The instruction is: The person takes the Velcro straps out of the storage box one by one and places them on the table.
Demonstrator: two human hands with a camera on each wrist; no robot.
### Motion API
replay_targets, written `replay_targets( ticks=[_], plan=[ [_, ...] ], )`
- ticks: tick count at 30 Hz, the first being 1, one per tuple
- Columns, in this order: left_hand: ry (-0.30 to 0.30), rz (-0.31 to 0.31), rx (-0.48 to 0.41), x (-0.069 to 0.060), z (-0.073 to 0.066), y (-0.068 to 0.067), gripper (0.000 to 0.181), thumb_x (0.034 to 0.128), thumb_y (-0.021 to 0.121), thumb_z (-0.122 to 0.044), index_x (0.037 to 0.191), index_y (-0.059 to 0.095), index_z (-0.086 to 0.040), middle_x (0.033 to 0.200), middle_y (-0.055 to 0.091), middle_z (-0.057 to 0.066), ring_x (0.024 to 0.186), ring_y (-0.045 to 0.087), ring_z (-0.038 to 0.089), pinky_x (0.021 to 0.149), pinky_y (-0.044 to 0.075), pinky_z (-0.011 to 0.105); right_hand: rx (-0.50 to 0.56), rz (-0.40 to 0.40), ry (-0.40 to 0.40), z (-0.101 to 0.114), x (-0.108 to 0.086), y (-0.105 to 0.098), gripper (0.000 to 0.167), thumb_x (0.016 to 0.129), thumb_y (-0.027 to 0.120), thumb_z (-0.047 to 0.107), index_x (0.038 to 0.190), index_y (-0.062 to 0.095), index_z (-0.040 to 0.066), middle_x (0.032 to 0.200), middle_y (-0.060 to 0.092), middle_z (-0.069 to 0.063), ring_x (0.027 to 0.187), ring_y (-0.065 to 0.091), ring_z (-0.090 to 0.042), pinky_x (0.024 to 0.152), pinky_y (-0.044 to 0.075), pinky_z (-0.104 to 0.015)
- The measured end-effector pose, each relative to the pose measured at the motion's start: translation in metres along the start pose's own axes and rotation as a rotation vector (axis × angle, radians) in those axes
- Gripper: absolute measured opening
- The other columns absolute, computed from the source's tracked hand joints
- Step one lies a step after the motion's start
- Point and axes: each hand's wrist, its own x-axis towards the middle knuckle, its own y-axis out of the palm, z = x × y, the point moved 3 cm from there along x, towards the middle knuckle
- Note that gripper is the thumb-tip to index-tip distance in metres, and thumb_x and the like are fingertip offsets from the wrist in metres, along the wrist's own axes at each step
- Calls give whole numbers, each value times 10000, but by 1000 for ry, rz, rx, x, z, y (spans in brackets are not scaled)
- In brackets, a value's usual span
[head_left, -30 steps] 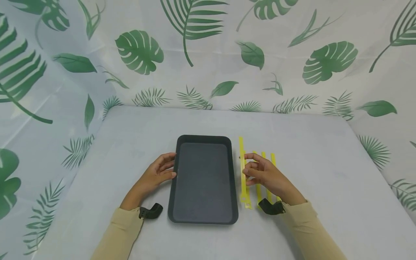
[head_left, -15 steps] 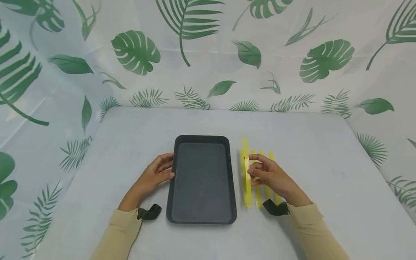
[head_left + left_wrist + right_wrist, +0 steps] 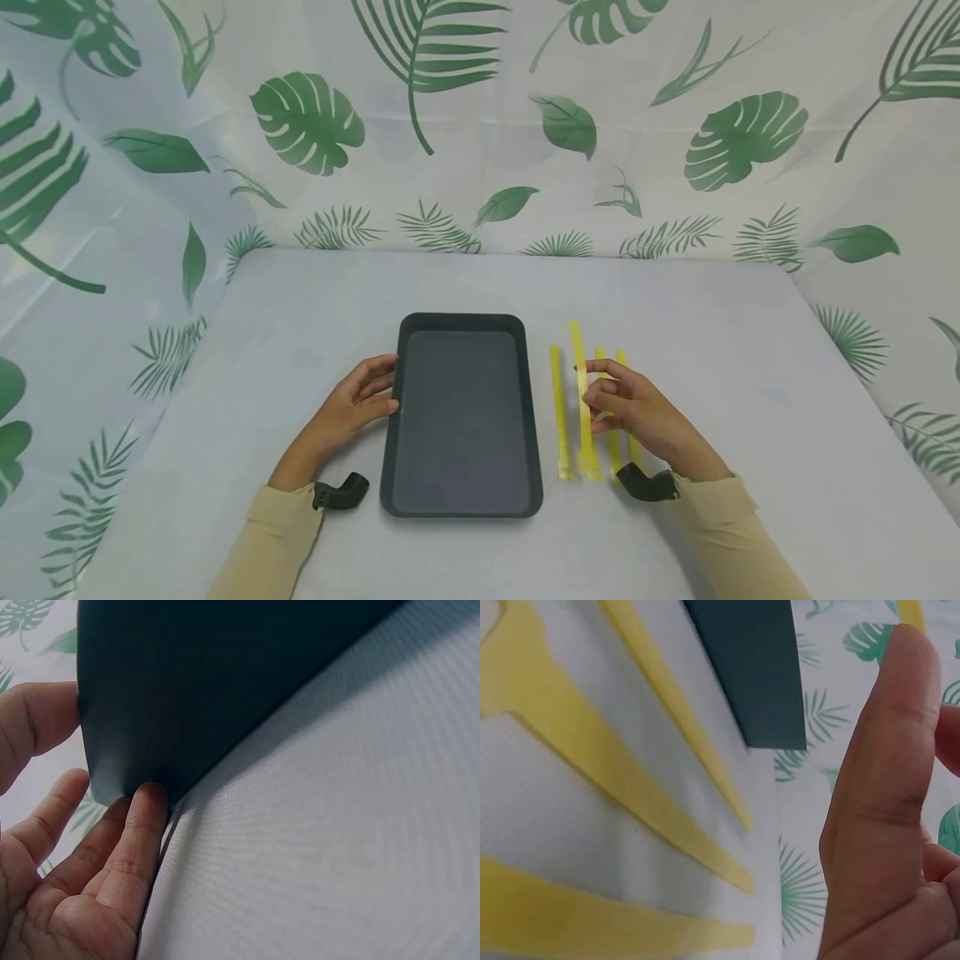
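Observation:
A dark grey rectangular tray (image 3: 463, 425) lies on the white table, its long sides running away from me. My left hand (image 3: 356, 408) touches the tray's left wall with its fingertips; in the left wrist view the fingers (image 3: 142, 840) lie against the dark side. To the right of the tray my right hand (image 3: 630, 408) pinches a long yellow strap (image 3: 582, 417) between thumb and fingers, above the others. One yellow strap (image 3: 561, 417) lies between it and the tray. Several more lie partly hidden under the right hand. Wider slotted ends show in the right wrist view.
The white tabletop (image 3: 315, 325) reaches back to a white cloth backdrop (image 3: 465, 183) printed with green leaves, which also hangs at both sides. Black wrist mounts (image 3: 341, 492) sit at the cuffs of the beige sleeves (image 3: 277, 533).
My right hand has moved to the right with the pinched strap, past the leftmost strap, which now shows uncovered. The left hand stays against the tray. The head view has shifted slightly.

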Motion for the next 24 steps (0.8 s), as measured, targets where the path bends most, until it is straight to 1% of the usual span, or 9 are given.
replay_targets(
  ticks=[3, 8, 13, 17, 19, 21, 24],
  plan=[
    [-2, -2, 3, -1, 0, 0, 684, 1011, 643, 101, 1609, 312, 136, 1636, 334, 402, 1491, 367, 601, 1008, 564, 221, 9, 2, -10, -1, -3, -3, 364, 1084, 587, 5, 1425, 461, -15, 921, 631, 32, 825, 616, -117, 736, 641, -293],
    [2, -1, 19, -1, -1, 0, 679, 1020, 647, 89, 1608, 312, 138, 1627, 348, 407, 1493, 365, 596, 1020, 557, 218, 19, 0, -22, -4, -9, -11, 322, 1083, 579, -10, 1389, 501, 55, 941, 645, 35, 843, 624, -110, 749, 642, -282],
    [5, -7, 29, 0, -1, -1, 674, 1029, 657, 68, 1608, 318, 134, 1620, 366, 406, 1489, 378, 591, 1021, 557, 221, 6, -27, -5, -6, -14, -21, 322, 1084, 588, -4, 1388, 509, 67, 942, 638, 27, 852, 622, -118, 750, 639, -285],
    [7, -6, 28, 0, -1, -1, 675, 1028, 656, 63, 1609, 319, 131, 1629, 351, 401, 1488, 377, 594, 1019, 559, 223, 0, -43, 8, -8, -19, -29, 306, 1084, 594, -7, 1354, 554, 130, 936, 629, 23, 848, 617, -120, 741, 629, -279],
    [9, -2, 26, 0, -1, -1, 674, 1029, 654, 62, 1610, 319, 132, 1633, 342, 399, 1491, 372, 595, 1021, 559, 224, -12, -44, 8, -10, -22, -33, 303, 1087, 588, -12, 1344, 562, 145, 932, 627, 19, 840, 620, -124, 734, 625, -276],
    [12, 1, 26, 0, 0, -1, 673, 1029, 653, 62, 1609, 320, 131, 1634, 342, 398, 1495, 365, 594, 1026, 555, 223, -20, -49, 19, -12, -24, -38, 298, 1089, 589, -9, 1346, 563, 140, 929, 627, 13, 830, 621, -131, 726, 619, -276],
    [17, 2, 28, 0, 1, 0, 668, 1032, 654, 59, 1608, 322, 131, 1630, 349, 399, 1498, 361, 593, 1032, 551, 221, -39, -63, 44, -15, -27, -43, 305, 1088, 598, 1, 1378, 544, 78, 931, 628, 3, 825, 623, -142, 720, 614, -282]
  ],
)
